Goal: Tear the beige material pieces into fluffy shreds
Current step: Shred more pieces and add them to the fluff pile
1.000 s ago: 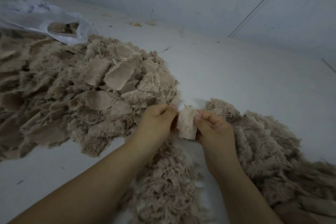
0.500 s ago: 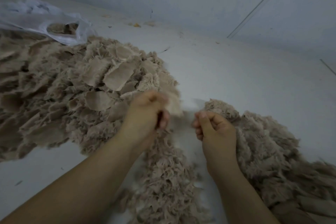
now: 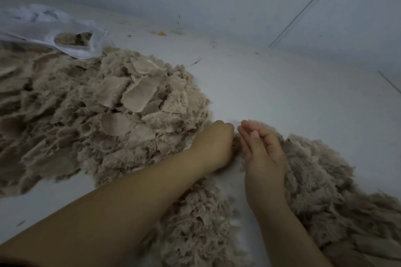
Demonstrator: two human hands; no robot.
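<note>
A big heap of beige fabric pieces [image 3: 134,95] with flat backing and fuzzy edges lies on the left. Fluffy beige shreds [image 3: 201,227] are piled under my forearms and stretch off to the right [image 3: 321,180]. My left hand [image 3: 213,143] sits at the heap's near edge, back up and fingers curled under. A tuft of beige material [image 3: 236,143] shows at its fingertips. My right hand [image 3: 260,151] is beside it, almost touching, with its fingers nearly straight, pointing away from me and holding nothing.
A white plastic bag [image 3: 71,30] with more beige material in its opening lies at the back left. The pale floor [image 3: 293,97] meets a wall at the back, with small bits of debris [image 3: 161,33] along the join.
The piece held between both hands was pulled apart, and my left hand took it leftward. Both hands have since come back together, lower, and my right hand's fingers have straightened.
</note>
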